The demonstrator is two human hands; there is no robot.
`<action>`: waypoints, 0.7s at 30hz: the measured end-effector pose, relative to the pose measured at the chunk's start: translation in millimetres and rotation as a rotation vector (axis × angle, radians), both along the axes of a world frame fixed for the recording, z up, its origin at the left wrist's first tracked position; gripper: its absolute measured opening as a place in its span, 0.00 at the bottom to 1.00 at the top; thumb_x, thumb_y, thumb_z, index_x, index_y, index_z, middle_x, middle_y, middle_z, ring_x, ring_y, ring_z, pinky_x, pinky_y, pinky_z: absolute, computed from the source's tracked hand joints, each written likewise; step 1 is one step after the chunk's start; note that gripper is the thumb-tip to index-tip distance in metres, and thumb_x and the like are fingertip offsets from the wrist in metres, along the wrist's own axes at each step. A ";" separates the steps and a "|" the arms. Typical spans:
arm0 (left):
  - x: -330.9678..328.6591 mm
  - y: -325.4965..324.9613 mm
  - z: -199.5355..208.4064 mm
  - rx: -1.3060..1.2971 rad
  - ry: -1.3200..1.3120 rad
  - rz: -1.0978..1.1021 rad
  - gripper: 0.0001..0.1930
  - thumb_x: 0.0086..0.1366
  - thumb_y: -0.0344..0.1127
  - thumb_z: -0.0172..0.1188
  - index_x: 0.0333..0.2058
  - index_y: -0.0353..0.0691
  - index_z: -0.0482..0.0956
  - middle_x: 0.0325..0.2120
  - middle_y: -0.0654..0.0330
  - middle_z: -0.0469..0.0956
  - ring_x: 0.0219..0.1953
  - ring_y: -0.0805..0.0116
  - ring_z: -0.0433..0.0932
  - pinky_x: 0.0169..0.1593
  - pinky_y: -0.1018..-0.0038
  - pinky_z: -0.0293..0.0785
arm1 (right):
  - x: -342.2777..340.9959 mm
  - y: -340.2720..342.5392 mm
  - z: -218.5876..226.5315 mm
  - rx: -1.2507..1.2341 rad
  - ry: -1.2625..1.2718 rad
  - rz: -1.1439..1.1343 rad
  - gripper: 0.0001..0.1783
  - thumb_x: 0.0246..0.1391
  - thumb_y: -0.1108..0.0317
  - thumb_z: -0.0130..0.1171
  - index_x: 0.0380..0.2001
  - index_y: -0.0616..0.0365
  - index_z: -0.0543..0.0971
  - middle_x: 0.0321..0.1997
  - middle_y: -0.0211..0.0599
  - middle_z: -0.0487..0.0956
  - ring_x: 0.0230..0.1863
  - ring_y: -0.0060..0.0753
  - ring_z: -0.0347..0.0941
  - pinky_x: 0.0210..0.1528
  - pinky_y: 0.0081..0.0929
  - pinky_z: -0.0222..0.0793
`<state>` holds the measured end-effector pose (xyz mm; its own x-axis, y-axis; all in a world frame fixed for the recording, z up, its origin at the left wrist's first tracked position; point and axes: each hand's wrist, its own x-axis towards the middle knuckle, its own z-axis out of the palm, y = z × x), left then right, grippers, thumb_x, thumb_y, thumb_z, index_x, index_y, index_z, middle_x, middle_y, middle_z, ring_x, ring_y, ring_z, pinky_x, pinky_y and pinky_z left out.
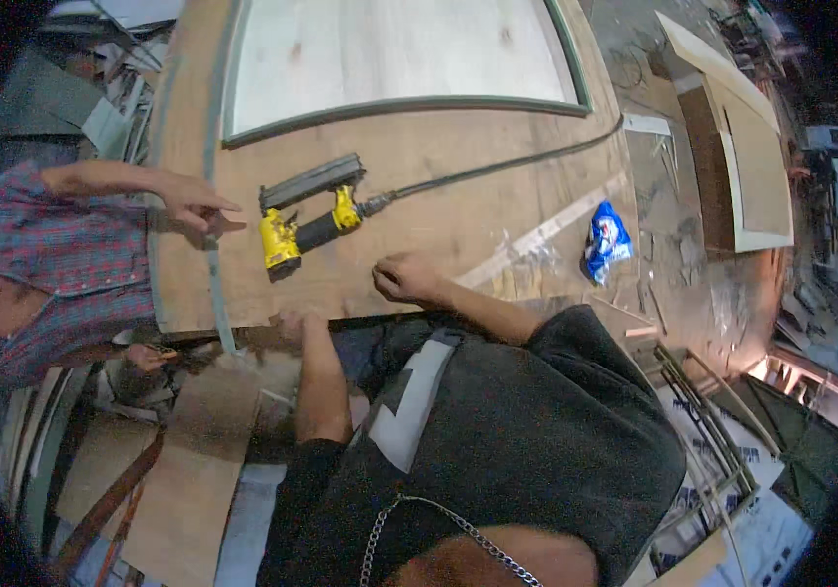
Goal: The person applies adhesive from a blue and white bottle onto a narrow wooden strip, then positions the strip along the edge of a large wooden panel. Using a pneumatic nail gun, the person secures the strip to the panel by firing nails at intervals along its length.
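Observation:
My right hand [407, 279] rests on the wooden worktable [419, 220] near its close edge, its fingers curled in with nothing visible in them. At that edge, further left, is my left hand [299, 325]; its fingers are blurred and partly hidden. A yellow and black nail gun [321, 231] lies on its side beyond my hands, joined to a dark air hose [497, 166] that runs right. Neither of my hands touches it. Right of my right hand are a pale wooden strip [551, 227] and a crumpled blue plastic packet [608, 243].
A pale panel with a dark green frame [409, 106] lies across the table's far side. At left, a co-worker in a plaid shirt [67, 235] reaches a hand [194, 203] toward the nail gun. Boards [189, 460] lean below left; a large box-like wooden piece [732, 161] stands right.

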<state>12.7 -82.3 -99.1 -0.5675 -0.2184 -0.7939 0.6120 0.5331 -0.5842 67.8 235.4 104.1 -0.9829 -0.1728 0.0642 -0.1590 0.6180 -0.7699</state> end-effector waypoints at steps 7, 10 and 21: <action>1.4 13.9 14.1 0.152 0.191 0.175 0.11 0.55 0.42 0.55 0.33 0.43 0.79 0.32 0.58 0.79 0.34 0.63 0.78 0.35 0.64 0.75 | 16.3 -6.3 3.6 0.053 -0.127 -0.119 0.09 0.50 0.61 0.51 0.26 0.53 0.74 0.26 0.41 0.76 0.30 0.45 0.74 0.29 0.36 0.69; 2.5 2.6 21.8 0.309 0.599 0.690 0.12 0.55 0.43 0.55 0.33 0.43 0.79 0.31 0.58 0.78 0.33 0.63 0.78 0.34 0.64 0.75 | 9.2 -8.8 -2.9 0.041 0.047 -0.054 0.10 0.51 0.60 0.51 0.26 0.54 0.76 0.24 0.43 0.76 0.27 0.47 0.73 0.29 0.36 0.68; -15.6 64.4 31.3 0.621 1.004 1.068 0.15 0.57 0.46 0.54 0.31 0.39 0.77 0.27 0.58 0.77 0.30 0.64 0.77 0.32 0.65 0.75 | 112.4 231.3 28.2 0.185 0.172 -1.466 0.28 0.39 0.59 0.65 0.42 0.66 0.71 0.37 0.44 0.76 0.35 0.40 0.72 0.39 0.32 0.69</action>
